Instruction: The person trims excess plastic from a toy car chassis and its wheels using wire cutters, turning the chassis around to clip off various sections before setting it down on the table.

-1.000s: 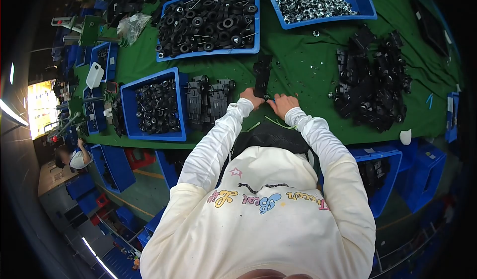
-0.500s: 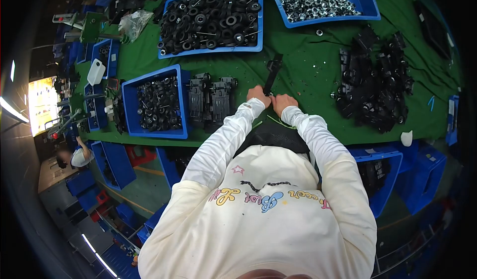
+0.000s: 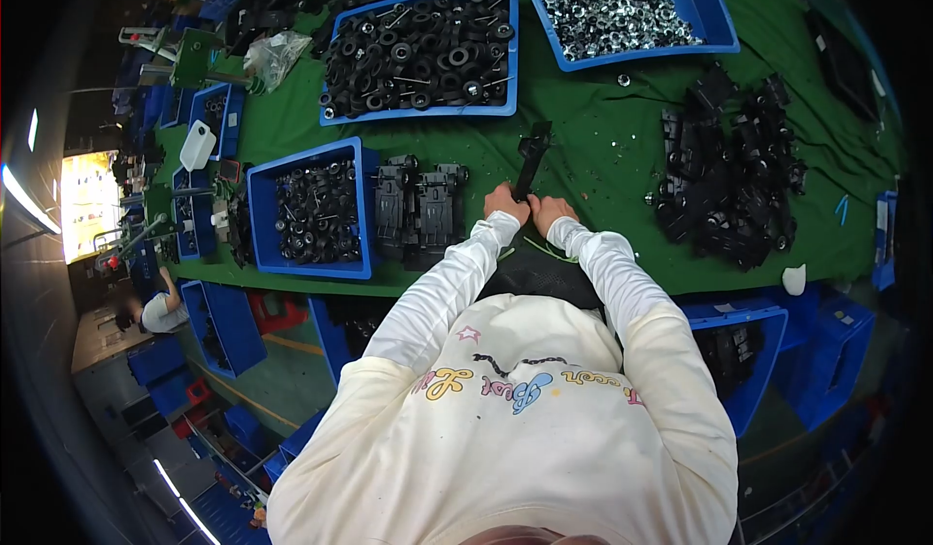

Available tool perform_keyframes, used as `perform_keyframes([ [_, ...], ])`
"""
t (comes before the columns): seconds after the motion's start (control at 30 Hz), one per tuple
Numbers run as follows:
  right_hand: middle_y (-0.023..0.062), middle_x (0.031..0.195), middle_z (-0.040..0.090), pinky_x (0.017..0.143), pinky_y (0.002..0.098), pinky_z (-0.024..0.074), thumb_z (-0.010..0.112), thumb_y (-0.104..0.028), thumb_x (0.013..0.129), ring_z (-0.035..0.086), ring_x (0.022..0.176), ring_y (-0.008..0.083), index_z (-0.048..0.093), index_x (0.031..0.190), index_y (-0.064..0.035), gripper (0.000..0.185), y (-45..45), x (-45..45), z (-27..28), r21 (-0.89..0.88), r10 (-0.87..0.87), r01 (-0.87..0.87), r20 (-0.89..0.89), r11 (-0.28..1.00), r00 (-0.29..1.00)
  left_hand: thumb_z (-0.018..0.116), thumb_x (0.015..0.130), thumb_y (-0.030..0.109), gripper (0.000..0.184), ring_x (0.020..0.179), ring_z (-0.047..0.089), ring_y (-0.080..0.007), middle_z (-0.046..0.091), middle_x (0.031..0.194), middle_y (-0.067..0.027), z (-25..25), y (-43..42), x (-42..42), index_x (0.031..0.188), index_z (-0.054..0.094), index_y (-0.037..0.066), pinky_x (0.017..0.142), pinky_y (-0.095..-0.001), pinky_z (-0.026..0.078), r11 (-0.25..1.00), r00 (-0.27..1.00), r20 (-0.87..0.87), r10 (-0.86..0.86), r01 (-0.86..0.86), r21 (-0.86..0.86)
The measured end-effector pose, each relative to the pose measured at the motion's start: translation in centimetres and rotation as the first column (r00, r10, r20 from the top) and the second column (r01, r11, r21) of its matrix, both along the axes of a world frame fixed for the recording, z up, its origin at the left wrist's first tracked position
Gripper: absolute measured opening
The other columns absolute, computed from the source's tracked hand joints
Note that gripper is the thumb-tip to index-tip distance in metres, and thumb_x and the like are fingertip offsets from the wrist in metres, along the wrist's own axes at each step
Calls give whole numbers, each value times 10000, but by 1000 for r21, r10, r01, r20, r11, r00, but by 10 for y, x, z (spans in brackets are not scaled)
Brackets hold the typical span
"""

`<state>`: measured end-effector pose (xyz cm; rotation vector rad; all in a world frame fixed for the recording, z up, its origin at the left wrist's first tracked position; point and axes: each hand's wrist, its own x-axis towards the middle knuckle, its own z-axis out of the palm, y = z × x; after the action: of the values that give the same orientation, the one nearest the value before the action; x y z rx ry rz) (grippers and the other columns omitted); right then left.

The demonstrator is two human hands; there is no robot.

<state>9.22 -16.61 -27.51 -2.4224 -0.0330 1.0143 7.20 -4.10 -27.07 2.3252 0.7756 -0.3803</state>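
Observation:
A long black plastic part (image 3: 532, 159) stands out from between my hands over the green cloth, tilted slightly to the right. My left hand (image 3: 505, 203) is closed round its near end. Right beside it, my right hand (image 3: 553, 212) has its fingers pressed together at the same end; whatever they pinch is too small to make out. Two black chassis parts (image 3: 439, 205) lie side by side to the left of my hands. Left of them a blue bin (image 3: 365, 217) holds small wheels.
A blue tray (image 3: 418, 115) of black tyres and a blue tray (image 3: 646, 56) of silvery rims lie at the far side. A heap of black chassis (image 3: 727, 171) is at the right. Blue crates stand below the table edge. A person (image 3: 163, 312) is at the far left.
My hands have drawn together round the near end of the black part. The part leaned right, then became a little more upright. The whole view has shifted slightly.

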Motion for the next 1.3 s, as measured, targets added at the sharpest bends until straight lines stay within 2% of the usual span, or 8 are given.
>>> perform_keyframes([
  [0.23,287,1050,674,927,519,504,424,-526,991,635,1024,472,726,1042,-16,595,-5,3,-14,44,33,-34,23,998,999,738,702,229,341,943,683,-404,718,937,-221,-11,13,3,990,724,48,867,-448,548,999,999,-6,-50,50,10],
  [0.33,284,1029,678,920,518,506,424,-523,992,638,1012,468,730,1037,-22,589,-7,5,-18,44,60,-62,44,997,997,782,674,305,520,992,693,-354,726,1017,-203,-9,18,7,1127,717,57,921,-389,534,999,994,-99,-54,53,-13],
  [0.4,274,986,685,887,522,515,439,-511,991,652,972,453,734,1015,-41,555,-22,1,-15,57,97,-104,119,993,988,795,670,315,516,990,697,-341,730,1020,-194,-11,21,9,1111,724,57,920,-382,535,998,993,-113,27,-33,-52],
  [0.43,271,968,688,874,523,519,444,-505,991,656,960,447,733,1010,-46,542,-31,0,-10,62,91,-101,147,993,985,739,684,261,417,1027,676,-367,717,1046,-207,-10,20,11,1055,739,70,939,-411,533,998,991,-135,7,-16,-64],
  [0.57,272,873,682,795,551,525,443,-469,1004,651,837,476,699,977,-53,489,-42,-4,5,72,172,-194,236,978,956,733,685,234,404,1024,675,-372,715,1037,-215,-5,17,14,1053,739,69,937,-407,533,997,990,-138,-8,-3,-80],
  [0.93,256,878,702,783,516,549,455,-487,998,687,855,430,703,990,-30,520,-9,7,4,-71,263,-254,273,965,925,738,695,233,366,1016,664,-411,705,1018,-246,-9,14,12,1007,727,41,910,-433,542,998,991,-133,18,-26,-55],
  [1.03,255,886,703,782,515,552,452,-485,999,689,860,430,707,994,-28,524,-6,6,1,-63,225,-216,242,974,944,778,678,305,466,994,684,-382,713,1003,-240,-10,9,11,1062,733,46,917,-415,539,1000,994,-107,14,-15,-2],
  [1.3,244,822,701,700,537,555,465,-461,996,694,786,439,639,937,-45,455,-1,-11,-11,-99,142,-118,295,988,945,760,680,252,381,966,676,-421,708,956,-257,3,-3,12,985,724,25,859,-447,552,995,990,-105,96,-97,-9],
])
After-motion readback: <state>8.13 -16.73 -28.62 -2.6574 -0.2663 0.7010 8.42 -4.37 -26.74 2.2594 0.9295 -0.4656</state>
